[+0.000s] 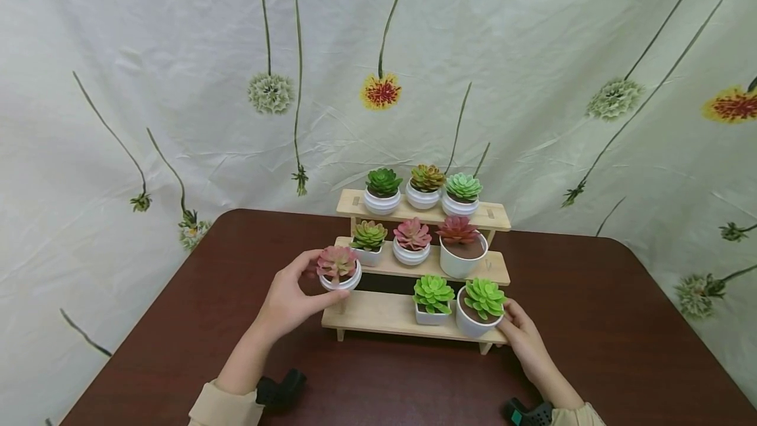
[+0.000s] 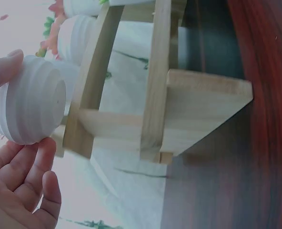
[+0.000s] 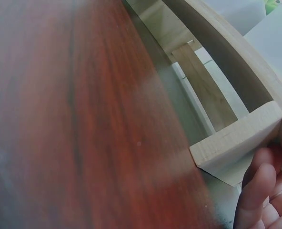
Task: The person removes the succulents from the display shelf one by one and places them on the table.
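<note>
My left hand (image 1: 294,298) grips a round ribbed white pot (image 2: 34,100) between thumb and fingers. A pink succulent (image 1: 337,263) tops this pot, held above the left end of the bottom shelf of a three-tier wooden stand (image 1: 378,314). My right hand (image 1: 526,337) is at the right end of that shelf, beside a white pot with a bright green succulent (image 1: 483,298). In the right wrist view its curled fingers (image 3: 262,183) reach under the shelf beside the stand's leg (image 3: 241,138). The right thumb's contact is partly hidden.
A square pot with a green succulent (image 1: 433,294) shares the bottom shelf. Potted succulents line the middle shelf (image 1: 434,270) and top shelf (image 1: 491,214). The stand is on a dark brown table (image 1: 207,307), before a flower-patterned cloth (image 1: 207,51).
</note>
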`<state>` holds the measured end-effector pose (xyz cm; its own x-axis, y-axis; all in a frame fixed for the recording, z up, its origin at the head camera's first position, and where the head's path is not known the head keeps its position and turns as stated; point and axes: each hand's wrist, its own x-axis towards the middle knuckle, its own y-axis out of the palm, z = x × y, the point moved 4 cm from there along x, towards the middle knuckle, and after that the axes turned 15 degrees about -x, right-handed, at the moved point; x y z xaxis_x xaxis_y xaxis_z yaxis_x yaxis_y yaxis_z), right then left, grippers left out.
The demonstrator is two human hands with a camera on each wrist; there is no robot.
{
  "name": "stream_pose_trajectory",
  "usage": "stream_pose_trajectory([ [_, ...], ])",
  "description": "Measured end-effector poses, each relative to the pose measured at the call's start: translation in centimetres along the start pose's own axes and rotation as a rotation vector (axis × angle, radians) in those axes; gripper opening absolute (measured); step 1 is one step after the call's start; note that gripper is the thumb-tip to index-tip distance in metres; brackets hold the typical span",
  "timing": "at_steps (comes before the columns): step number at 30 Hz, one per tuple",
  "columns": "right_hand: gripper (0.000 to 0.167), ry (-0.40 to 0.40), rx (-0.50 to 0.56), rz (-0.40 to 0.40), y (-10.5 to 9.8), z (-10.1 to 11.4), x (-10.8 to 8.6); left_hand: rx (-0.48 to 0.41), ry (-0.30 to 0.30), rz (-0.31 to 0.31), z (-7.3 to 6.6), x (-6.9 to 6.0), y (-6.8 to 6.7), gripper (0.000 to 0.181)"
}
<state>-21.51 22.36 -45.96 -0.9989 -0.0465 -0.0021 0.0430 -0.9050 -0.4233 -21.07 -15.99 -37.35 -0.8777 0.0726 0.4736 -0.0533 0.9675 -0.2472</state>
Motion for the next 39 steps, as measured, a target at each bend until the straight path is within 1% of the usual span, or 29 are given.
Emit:
stream_pose_trajectory([
  [3, 0.023, 0.006, -0.008, -0.008, 0.0, 0.0, 0.0, 0.010, -0.008, -0.025, 0.0, 0.1, -0.7, 0.059],
  [8, 0.026, 0.007, -0.019, -0.012, 0.0, 0.0, 0.0, 0.008, -0.046, -0.061, 0.2, 0.1, -1.7, 0.060],
  [14, 0.024, 0.010, -0.017, -0.019, 0.0, -0.1, 0.0, 0.027, -0.106, -0.110, 0.8, 0.0, -2.7, 0.062],
  [20, 0.023, 0.019, -0.018, -0.027, 0.1, -0.1, 0.1, 0.047, -0.129, -0.148, 1.5, 0.0, -3.5, 0.062],
  [27, 0.023, 0.015, -0.016, -0.028, 0.0, -0.1, 0.1, 0.076, -0.168, -0.165, 2.5, -0.1, -4.0, 0.062],
  [35, 0.023, 0.005, -0.001, -0.003, 0.0, -0.1, 0.1, 0.065, -0.212, -0.171, 3.6, -0.2, -4.4, 0.062],
  [39, 0.025, 0.013, -0.012, -0.010, 0.0, -0.1, 0.1, 0.070, -0.236, -0.170, 4.0, -0.3, -4.4, 0.063],
])
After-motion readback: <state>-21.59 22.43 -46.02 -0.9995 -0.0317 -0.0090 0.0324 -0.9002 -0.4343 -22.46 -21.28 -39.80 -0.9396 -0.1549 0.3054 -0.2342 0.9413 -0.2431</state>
